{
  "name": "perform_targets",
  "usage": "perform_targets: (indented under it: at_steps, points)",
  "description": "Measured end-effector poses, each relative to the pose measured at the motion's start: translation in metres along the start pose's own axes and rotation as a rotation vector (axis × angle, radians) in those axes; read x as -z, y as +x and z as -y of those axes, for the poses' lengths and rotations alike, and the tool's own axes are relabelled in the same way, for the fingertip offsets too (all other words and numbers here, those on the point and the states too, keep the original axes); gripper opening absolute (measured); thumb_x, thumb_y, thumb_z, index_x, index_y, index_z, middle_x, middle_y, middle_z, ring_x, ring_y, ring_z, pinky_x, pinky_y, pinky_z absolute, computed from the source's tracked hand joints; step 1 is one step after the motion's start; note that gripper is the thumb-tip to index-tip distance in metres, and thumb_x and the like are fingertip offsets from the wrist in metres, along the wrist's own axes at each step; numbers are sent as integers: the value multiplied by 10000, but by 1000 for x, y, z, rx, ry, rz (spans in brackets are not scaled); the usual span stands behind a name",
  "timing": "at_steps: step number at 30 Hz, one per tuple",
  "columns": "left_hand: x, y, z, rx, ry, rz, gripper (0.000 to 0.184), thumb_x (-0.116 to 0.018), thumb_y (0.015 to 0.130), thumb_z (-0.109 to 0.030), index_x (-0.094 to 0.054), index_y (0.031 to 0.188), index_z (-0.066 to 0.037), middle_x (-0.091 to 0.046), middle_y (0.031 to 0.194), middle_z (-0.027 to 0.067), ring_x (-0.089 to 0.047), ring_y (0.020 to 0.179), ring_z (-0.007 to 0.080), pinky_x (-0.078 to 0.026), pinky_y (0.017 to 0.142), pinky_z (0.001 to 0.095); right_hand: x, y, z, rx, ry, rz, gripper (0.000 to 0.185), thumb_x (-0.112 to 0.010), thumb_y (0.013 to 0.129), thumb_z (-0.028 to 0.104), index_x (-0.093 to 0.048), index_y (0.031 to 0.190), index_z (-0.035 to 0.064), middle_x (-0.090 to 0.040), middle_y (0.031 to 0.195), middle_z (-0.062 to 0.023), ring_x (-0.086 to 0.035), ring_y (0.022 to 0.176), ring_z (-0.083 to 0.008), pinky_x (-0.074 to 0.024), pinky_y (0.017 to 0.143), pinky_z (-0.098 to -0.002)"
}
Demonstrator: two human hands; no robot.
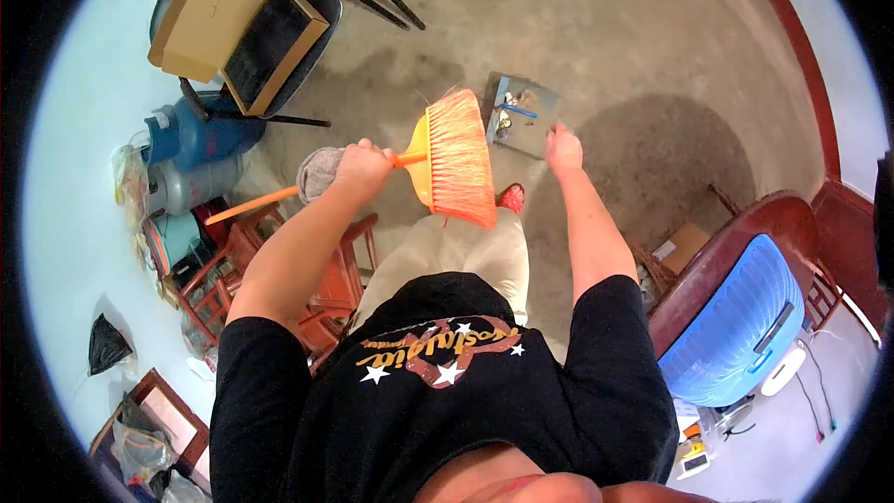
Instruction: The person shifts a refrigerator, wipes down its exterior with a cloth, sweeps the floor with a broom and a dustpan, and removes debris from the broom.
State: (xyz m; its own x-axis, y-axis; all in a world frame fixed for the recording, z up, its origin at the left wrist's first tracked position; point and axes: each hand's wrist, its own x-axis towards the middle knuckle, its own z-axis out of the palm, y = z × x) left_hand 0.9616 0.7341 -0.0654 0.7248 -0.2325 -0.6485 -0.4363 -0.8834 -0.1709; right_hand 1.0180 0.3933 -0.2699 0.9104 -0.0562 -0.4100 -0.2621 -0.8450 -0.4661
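My left hand (365, 168) is closed around the orange stick of a broom (461, 158). Its yellow head and orange bristles point right, held above my legs. A grey rounded, cloth-like bundle (319, 173) shows beside my left wrist; whether it touches the stick I cannot tell. To the right, my right hand (563, 147) is closed at the near corner of a greyish dustpan (529, 142), whose handle is mostly hidden by the fingers. Inside the pan lie bits of litter (507, 119) and a blue strip (518, 111). A red shoe (510, 197) shows just below the bristles.
At upper left, an open cardboard box (214, 14) rests on a black chair (312, 0). Gas cylinders (200, 140) and reddish wooden chairs (326, 270) stand along the left. On the right is a round brown table (689, 303) with a blue ribbed cover (736, 335).
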Motion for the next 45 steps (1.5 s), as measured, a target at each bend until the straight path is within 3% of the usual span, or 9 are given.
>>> perform_targets:
  at_steps: [12,14,18,20,25,32,38,42,45]
  points:
    - [-25,8,0,-25,-46,-23,99,-543,755,-140,-568,834,-86,-627,754,51,-584,792,229,-482,616,346,27,-46,42,-44,30,127,265,-552,800,298,-593,827,38,-626,843,-176,-597,760,-351,-470,690,-421]
    - [-24,9,0,-14,-44,5,109,-544,755,-136,-573,848,-86,-631,757,49,-584,792,227,-480,619,342,28,-68,48,202,334,-67,179,-551,821,201,-603,873,38,-623,851,-150,-613,705,-295,-482,655,-374]
    - [-13,10,-4,-9,-10,48,117,-553,755,-132,-589,857,-85,-636,764,41,-585,794,228,-472,641,346,64,-117,103,-10,619,180,130,-556,813,105,-601,918,43,-609,850,-117,-611,687,-217,-487,643,-317]
    - [-9,12,-5,-8,1,78,121,-556,754,-131,-594,859,-84,-637,769,40,-585,797,229,-470,649,348,77,-134,124,117,682,184,144,-565,812,91,-596,946,48,-598,827,-112,-600,668,-166,-484,631,-275]
    - [-14,21,-2,-8,-7,127,145,-550,772,-141,-608,889,-79,-646,826,47,-589,845,229,-472,668,347,97,-152,144,593,308,86,220,-688,685,123,-603,880,65,-535,930,-61,-531,899,-252,-458,743,-352]
    - [-13,26,0,-4,-1,157,196,-542,794,-178,-619,951,-89,-649,889,62,-595,892,245,-490,697,396,79,-149,140,670,248,141,125,-657,708,110,-579,790,57,-544,879,-75,-536,861,-263,-453,731,-344]
    - [-25,26,1,12,-116,0,164,-519,785,-168,-603,876,-59,-653,780,74,-609,787,251,-494,657,371,73,-113,111,-208,1225,88,114,-546,871,148,-546,796,63,-513,668,25,-510,652,-79,-421,569,-240]
    - [-51,20,5,99,-142,61,135,-507,805,-175,-599,858,-92,-649,764,72,-612,769,252,-492,653,375,51,-81,75,-158,1189,-9,179,-552,872,224,-534,794,64,-524,667,12,-499,631,-74,-407,522,-245]
    - [-46,6,19,158,-161,87,129,-499,823,-201,-596,856,-123,-640,762,72,-608,769,264,-488,648,379,13,-56,57,-132,627,2,398,-534,854,389,-553,922,-3,-613,842,-137,-575,793,-286,-453,711,-355]
